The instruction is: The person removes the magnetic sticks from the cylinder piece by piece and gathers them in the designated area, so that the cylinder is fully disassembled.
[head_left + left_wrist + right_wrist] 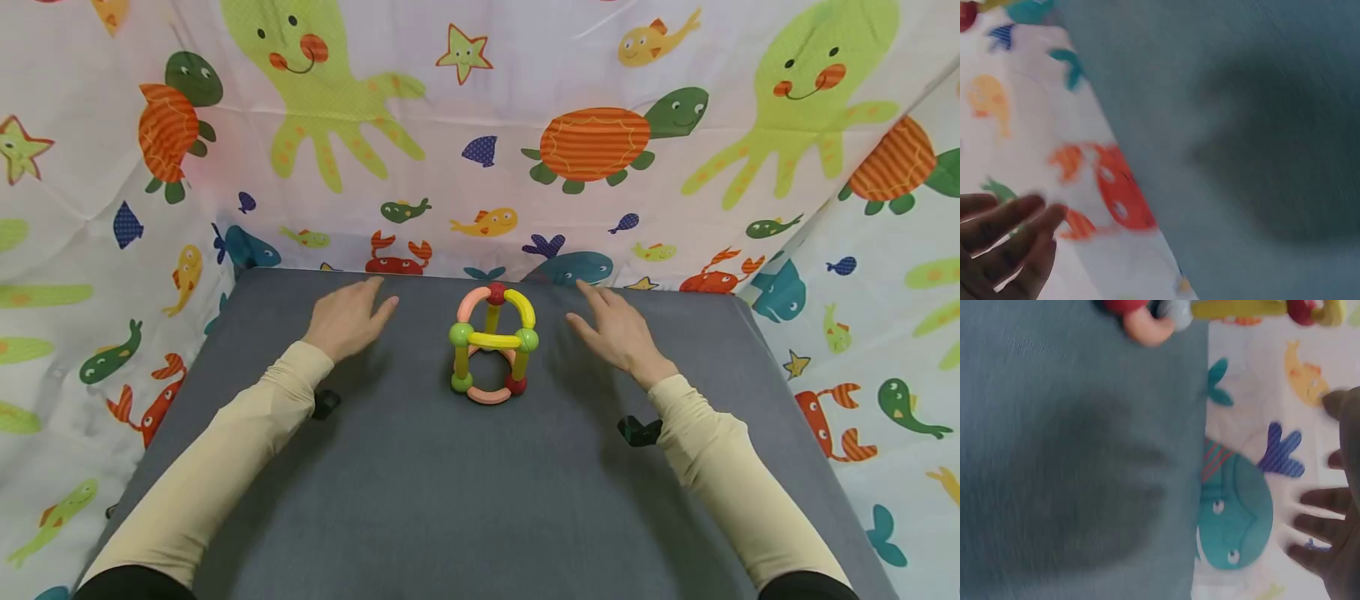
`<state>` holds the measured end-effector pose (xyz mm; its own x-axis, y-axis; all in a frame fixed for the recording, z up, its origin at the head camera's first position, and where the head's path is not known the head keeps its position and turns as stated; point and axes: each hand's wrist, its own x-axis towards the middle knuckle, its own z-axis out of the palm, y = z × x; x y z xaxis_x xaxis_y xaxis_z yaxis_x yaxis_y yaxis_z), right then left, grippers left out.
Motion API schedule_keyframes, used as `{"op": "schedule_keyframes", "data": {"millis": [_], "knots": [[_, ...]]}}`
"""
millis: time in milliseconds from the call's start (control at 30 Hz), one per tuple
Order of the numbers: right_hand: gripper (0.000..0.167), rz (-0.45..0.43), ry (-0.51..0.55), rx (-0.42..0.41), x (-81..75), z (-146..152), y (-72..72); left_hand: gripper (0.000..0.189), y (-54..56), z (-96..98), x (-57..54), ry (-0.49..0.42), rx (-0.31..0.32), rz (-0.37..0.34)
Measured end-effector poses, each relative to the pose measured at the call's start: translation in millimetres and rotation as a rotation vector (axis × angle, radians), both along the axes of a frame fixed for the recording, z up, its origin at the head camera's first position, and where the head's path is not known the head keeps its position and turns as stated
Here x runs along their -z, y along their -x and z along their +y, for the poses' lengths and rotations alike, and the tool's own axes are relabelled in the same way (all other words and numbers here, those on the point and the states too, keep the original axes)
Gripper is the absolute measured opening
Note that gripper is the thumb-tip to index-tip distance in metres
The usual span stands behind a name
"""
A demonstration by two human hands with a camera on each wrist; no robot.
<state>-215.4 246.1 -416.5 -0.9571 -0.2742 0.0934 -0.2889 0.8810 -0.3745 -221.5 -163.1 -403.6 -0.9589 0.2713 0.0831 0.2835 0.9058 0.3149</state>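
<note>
A small frame built of toy rods and balls [495,341] stands on the grey table, with yellow and pink rods joined by green and red balls. To its left my left hand [347,318] hovers above the cloth, fingers extended and holding nothing. On the other side my right hand [617,333] is likewise raised, fingers spread, apart from the toy. In the left wrist view, the left hand's fingers [1013,240] show at the lower left. Part of the toy [1235,309] appears at the top of the right wrist view, with the right hand [1335,519] at the right edge.
Grey cloth covers the table [480,500]. A curtain [450,108] printed with sea animals hangs behind it and along both sides. Dark camera pieces [640,431] sit at the wrists. Shadows of both hands fall on the cloth.
</note>
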Motion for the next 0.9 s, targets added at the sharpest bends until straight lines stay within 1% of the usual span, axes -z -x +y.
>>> {"op": "schedule_keyframes", "data": {"millis": [67, 100, 133, 200, 233, 300, 367, 433, 500, 633, 700, 800, 900], "knots": [[0.048, -0.095, 0.147, -0.041, 1.1, -8, -4.5, 0.041, -6.5, 11.3, -4.9, -0.128, 0.046, -0.044], [0.044, -0.152, 0.220, -0.058, 1.8, -12, -7.4, 0.035, -10.2, 18.1, -7.7, -0.195, 0.068, -0.080], [0.042, -0.205, 0.284, -0.076, 2.9, -17, -10.2, 0.031, -13.6, 25.3, -10.2, -0.265, 0.088, -0.123], [0.040, -0.294, 0.376, -0.115, 5.8, -27, -15.5, 0.030, -19.7, 39.9, -13.9, -0.371, 0.113, -0.217], [0.039, -0.319, 0.398, -0.137, 7.2, -32, -18.0, 0.032, -22.5, 47.1, -15.7, -0.414, 0.113, -0.259], [0.035, -0.338, 0.417, -0.180, 9.7, -42, -22.5, 0.035, -26.8, 60.6, -17.6, -0.490, 0.099, -0.319], [0.028, -0.335, 0.428, -0.211, 12.6, -50, -25.5, 0.040, -29.7, 71.5, -17.2, -0.548, 0.077, -0.347], [0.022, -0.324, 0.423, -0.220, 14.4, -56, -28.1, 0.042, -31.4, 79.6, -14.3, -0.579, 0.055, -0.342], [0.020, -0.313, 0.417, -0.213, 16.1, -60, -30.0, 0.041, -32.6, 84.9, -10.1, -0.589, 0.034, -0.319], [0.021, -0.309, 0.411, -0.181, 17.8, -63, -34.2, 0.035, -35.5, 89.4, -3.3, -0.585, -0.004, -0.280], [0.023, -0.309, 0.410, -0.176, 17.5, -62, -38.0, 0.032, -38.9, 90.1, -2.9, -0.586, -0.011, -0.283], [0.023, -0.304, 0.408, -0.195, 18.3, -60, -47.1, 0.031, -48.0, 88.8, -2.2, -0.588, 0.003, -0.292], [0.019, -0.290, 0.414, -0.235, 19.6, -59, -60.0, 0.028, -62.7, 87.6, -3.4, -0.600, 0.017, -0.308]]}}
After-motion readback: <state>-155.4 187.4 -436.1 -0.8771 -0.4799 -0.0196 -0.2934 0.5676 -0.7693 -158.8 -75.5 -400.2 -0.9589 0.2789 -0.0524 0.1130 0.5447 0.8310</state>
